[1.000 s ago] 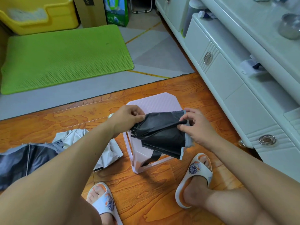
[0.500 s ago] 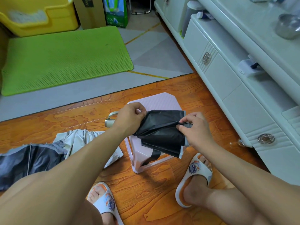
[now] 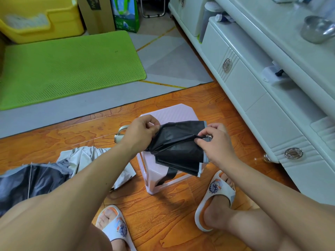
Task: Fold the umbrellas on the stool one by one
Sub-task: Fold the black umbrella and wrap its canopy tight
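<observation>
Head view: my right hand (image 3: 215, 142) has slid inward, fingers now pinching the umbrella's (image 3: 179, 147) strap; left hand (image 3: 140, 132) grips the ribs. Wrapping comes next, I reckon.

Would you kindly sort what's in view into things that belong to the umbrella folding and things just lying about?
Belongs to the job:
black umbrella, gripped by left hand and pinched by right hand
pink stool
unfolded umbrella on the floor

Lying about:
green mat
yellow bin
metal bowl
white cabinet

black umbrella (image 3: 178, 147), pink stool (image 3: 174, 113) — green honeycomb mat (image 3: 68, 67)
</observation>
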A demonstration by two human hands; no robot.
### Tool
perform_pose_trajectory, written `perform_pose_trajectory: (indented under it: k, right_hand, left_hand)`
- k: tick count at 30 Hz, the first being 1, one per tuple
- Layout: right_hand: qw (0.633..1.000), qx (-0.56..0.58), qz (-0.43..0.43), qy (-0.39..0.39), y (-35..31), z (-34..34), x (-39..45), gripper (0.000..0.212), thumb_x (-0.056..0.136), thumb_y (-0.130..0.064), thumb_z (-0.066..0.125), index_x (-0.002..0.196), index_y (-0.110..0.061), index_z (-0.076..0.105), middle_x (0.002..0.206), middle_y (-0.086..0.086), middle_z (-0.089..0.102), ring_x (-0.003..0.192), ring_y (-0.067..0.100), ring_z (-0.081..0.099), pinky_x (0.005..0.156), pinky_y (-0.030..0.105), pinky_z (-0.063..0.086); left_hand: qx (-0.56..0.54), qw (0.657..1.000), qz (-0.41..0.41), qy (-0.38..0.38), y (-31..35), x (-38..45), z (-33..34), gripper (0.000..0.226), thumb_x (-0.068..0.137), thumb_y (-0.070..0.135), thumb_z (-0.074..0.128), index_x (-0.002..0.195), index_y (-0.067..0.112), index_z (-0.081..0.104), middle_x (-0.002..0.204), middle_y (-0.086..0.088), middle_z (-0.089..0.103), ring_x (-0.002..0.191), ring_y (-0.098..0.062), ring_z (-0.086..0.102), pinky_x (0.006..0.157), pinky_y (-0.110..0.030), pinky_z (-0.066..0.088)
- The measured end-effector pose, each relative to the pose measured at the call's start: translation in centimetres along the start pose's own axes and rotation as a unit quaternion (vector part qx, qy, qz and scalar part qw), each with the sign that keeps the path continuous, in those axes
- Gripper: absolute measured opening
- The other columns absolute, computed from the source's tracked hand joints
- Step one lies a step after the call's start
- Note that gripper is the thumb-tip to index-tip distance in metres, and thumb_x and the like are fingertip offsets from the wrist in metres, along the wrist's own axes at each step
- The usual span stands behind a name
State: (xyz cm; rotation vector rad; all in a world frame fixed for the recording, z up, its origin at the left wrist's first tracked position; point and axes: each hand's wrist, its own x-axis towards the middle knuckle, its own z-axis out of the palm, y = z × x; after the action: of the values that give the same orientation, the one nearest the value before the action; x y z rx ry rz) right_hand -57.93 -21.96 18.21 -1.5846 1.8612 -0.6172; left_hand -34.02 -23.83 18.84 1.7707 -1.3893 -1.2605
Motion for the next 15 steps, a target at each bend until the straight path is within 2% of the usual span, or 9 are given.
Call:
perform_pose_trajectory:
  k: [4,7,9,12,15]
  right_hand:
    - [0.998,-0.044,-0.03,-0.013,0.0,0.0,0.1,0.013,0.086,-0.02,0.079,0.085,-0.026,0.068,0.104,-0.007,0.056,0.106,0.014,0.048,0.084,0.025,0.034]
    - [0.999,-0.039,-0.034,0.01,0.3,0.1,0.1,0.013,0.085,-0.018,0.079,0.083,-0.025,0.068,0.095,-0.009,0.059,0.099,0.014,0.051,0.074,0.017,0.034]
    - [0.999,-0.025,-0.033,0.027,0.7,0.1,0.1,0.014,0.084,-0.016,0.08,0.08,-0.023,0.068,0.09,-0.011,0.059,0.095,0.015,0.053,0.071,0.014,0.034]
    - [0.998,0.003,-0.051,0.029,0.9,-0.2,0.2,0.015,0.084,-0.014,0.08,0.079,-0.021,0.068,0.089,-0.009,0.06,0.09,0.014,0.056,0.07,0.016,0.038]
    - [0.996,0.088,-0.03,0.004,0.5,-0.6,0.1,0.01,0.086,-0.02,0.078,0.091,-0.022,0.069,0.096,-0.004,0.065,0.092,0.012,0.06,0.075,0.019,0.047]
  left_hand:
    - [-0.019,1.0,-0.02,-0.004,0.1,-0.3,0.0,0.01,0.102,0.025,0.059,0.097,0.022,0.067,0.09,-0.007,0.071,0.074,-0.02,0.063,0.062,-0.034,0.053]
    - [-0.027,0.999,-0.042,0.009,0.0,-0.5,0.3,0.007,0.1,0.028,0.061,0.102,0.021,0.058,0.099,-0.007,0.071,0.087,-0.029,0.068,0.073,-0.044,0.058]
    - [-0.032,0.998,-0.048,-0.005,-0.1,-0.8,0.3,0.012,0.097,0.024,0.064,0.105,0.022,0.054,0.101,-0.006,0.071,0.095,-0.029,0.069,0.081,-0.048,0.059]
    - [-0.018,0.999,-0.035,-0.037,-0.2,-1.2,0.4,0.026,0.093,0.019,0.072,0.111,0.026,0.054,0.099,-0.003,0.07,0.094,-0.024,0.07,0.083,-0.046,0.061]
    - [-0.016,0.999,-0.031,-0.035,-0.3,-1.0,0.7,0.034,0.089,0.021,0.079,0.112,0.026,0.054,0.099,-0.002,0.069,0.093,-0.022,0.068,0.081,-0.043,0.062]
